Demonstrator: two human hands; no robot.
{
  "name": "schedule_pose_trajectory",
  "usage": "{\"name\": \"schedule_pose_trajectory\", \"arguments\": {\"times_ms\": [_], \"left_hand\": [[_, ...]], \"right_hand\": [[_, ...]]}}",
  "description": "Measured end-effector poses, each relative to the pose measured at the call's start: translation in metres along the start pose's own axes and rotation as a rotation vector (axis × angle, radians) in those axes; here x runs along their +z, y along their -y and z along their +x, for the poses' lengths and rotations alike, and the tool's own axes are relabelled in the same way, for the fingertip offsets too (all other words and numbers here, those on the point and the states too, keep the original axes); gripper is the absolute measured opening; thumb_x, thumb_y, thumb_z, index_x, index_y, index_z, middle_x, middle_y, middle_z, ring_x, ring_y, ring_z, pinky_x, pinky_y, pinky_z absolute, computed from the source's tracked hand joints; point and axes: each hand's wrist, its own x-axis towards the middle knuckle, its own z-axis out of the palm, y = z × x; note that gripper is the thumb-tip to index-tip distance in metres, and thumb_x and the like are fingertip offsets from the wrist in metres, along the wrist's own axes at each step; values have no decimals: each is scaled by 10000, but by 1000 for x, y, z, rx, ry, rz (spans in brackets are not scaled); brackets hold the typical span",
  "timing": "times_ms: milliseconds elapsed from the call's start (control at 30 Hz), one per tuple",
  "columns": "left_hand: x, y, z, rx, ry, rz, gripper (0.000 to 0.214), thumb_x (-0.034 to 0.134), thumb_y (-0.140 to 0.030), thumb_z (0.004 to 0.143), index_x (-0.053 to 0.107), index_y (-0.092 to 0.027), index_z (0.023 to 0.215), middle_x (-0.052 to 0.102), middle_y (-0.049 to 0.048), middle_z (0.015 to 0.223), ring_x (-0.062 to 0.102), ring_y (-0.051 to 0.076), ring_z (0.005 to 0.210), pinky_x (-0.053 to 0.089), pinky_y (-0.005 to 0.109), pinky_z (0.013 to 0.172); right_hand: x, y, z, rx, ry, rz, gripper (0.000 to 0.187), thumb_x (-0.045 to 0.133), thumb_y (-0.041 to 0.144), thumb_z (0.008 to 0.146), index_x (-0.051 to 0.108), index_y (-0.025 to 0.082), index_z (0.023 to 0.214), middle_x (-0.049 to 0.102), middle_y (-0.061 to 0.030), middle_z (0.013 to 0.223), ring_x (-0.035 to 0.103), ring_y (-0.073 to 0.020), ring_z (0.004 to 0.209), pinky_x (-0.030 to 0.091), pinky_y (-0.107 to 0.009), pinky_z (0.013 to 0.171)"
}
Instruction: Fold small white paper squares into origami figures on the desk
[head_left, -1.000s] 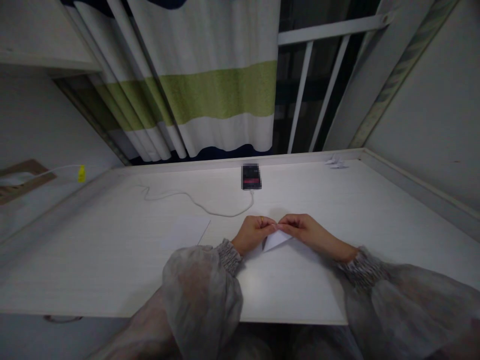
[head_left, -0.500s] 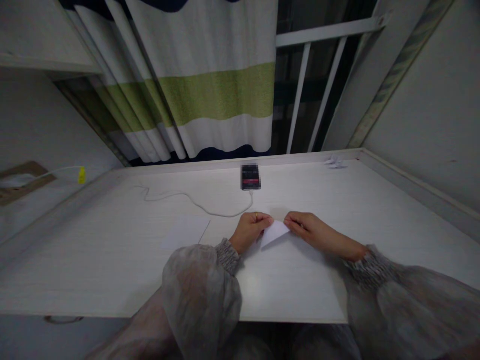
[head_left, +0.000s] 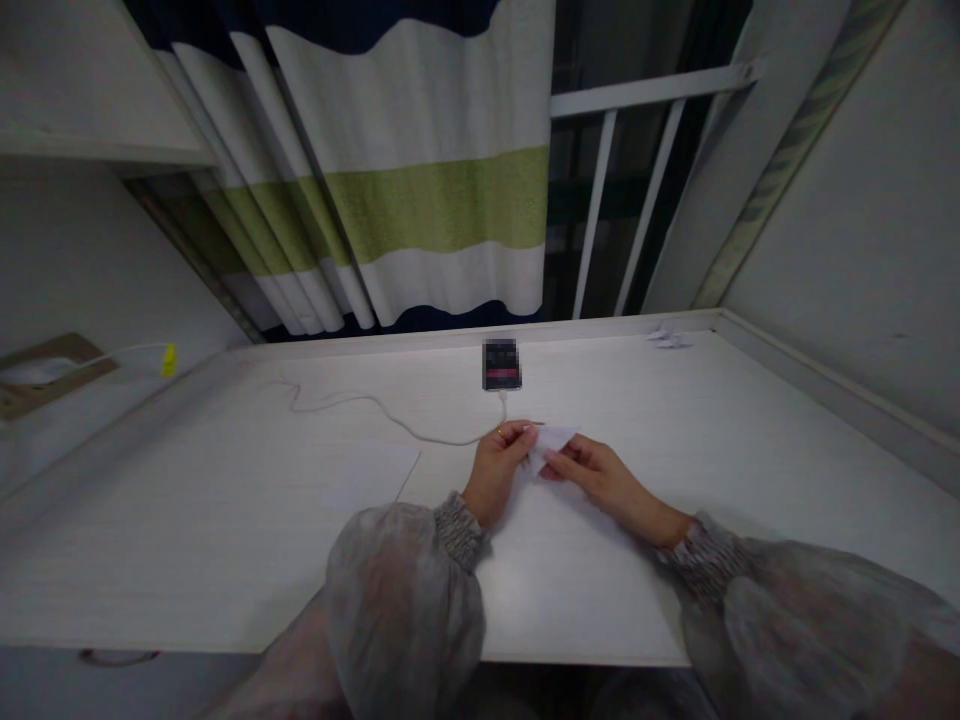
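A small folded piece of white paper (head_left: 553,438) is held between both hands above the desk, its outline roughly triangular. My left hand (head_left: 501,468) pinches its left side with thumb and fingers; a ring shows on one finger. My right hand (head_left: 596,475) grips the lower right part, thumb on the near face and fingers behind it. The fingers hide some of the folds. Left of my left hand, a flat white sheet (head_left: 371,475) lies on the desk.
A phone (head_left: 502,364) lies beyond my hands with a white cable (head_left: 390,412) running left. Folded paper pieces (head_left: 667,338) rest at the back right of the white desk (head_left: 225,560). A curtain (head_left: 435,200) and a barred window (head_left: 607,190) stand behind.
My right hand has moved left and slightly down along the paper, closer to my left hand. The paper has turned, its point now downward. The view has tilted slightly up.
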Motion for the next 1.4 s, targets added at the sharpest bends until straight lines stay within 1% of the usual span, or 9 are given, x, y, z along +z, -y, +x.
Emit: {"name": "schedule_pose_trajectory", "arguments": {"times_ms": [133,233,367,467,600,733,933,1133,1400], "left_hand": [[0,3,0,32,-18,132,262,677,-295,629,617,-121,815,581,21,740,507,95,669,410,231,665],[0,0,-3,174,-76,355,327,681,-226,618,581,-155,921,559,26,855,506,91,697,419,210,629],[3,-1,-12,312,0,576,188,619,-233,687,559,-164,852,550,37,873,535,126,789,447,218,627],[4,3,-13,294,60,591,121,597,-262,708,567,-151,745,558,55,894,540,147,836,462,251,682],[2,6,-8,175,95,503,194,661,-295,649,554,-137,680,597,40,809,548,136,789,429,273,763],[1,3,-6,21,137,313,255,681,-335,625,554,-126,698,600,15,703,536,104,656,413,234,645],[0,0,-7,-91,111,173,293,707,-355,592,587,-116,712,585,-6,628,495,72,561,376,207,564],[0,2,-7,-133,111,141,310,723,-359,563,614,-107,709,590,7,659,509,82,599,398,227,604],[1,0,-7,-161,86,112,322,735,-365,538,615,-104,681,584,4,635,517,84,594,421,232,612]], "right_hand": [[2,1,-3,-28,-128,-244,329,460,463,757,507,173,610,502,5,539,450,-111,498,358,-241,492],[-1,3,-5,-69,-135,-353,261,438,375,757,523,164,629,466,17,515,420,-105,473,315,-225,455],[-1,6,-6,-117,-141,-513,217,429,313,754,550,160,658,476,15,524,409,-107,474,292,-217,451],[-1,7,-7,-136,-105,-638,212,423,297,767,550,162,664,501,0,551,426,-118,499,301,-224,472],[0,7,-8,-158,-77,-723,131,479,239,729,472,176,614,479,14,550,411,-109,493,287,-229,481],[-3,4,-7,-127,-11,-527,177,551,305,715,447,182,642,456,33,564,410,-101,509,306,-226,481],[-10,-1,-3,-40,102,-110,273,613,409,685,472,177,708,534,8,674,493,-117,614,398,-257,569],[-10,-1,-2,-16,107,-46,304,625,439,670,468,179,686,549,-1,691,520,-133,656,420,-298,634],[-10,-2,-1,-5,128,14,310,634,440,662,455,187,667,509,18,662,487,-119,632,392,-275,600]]}}
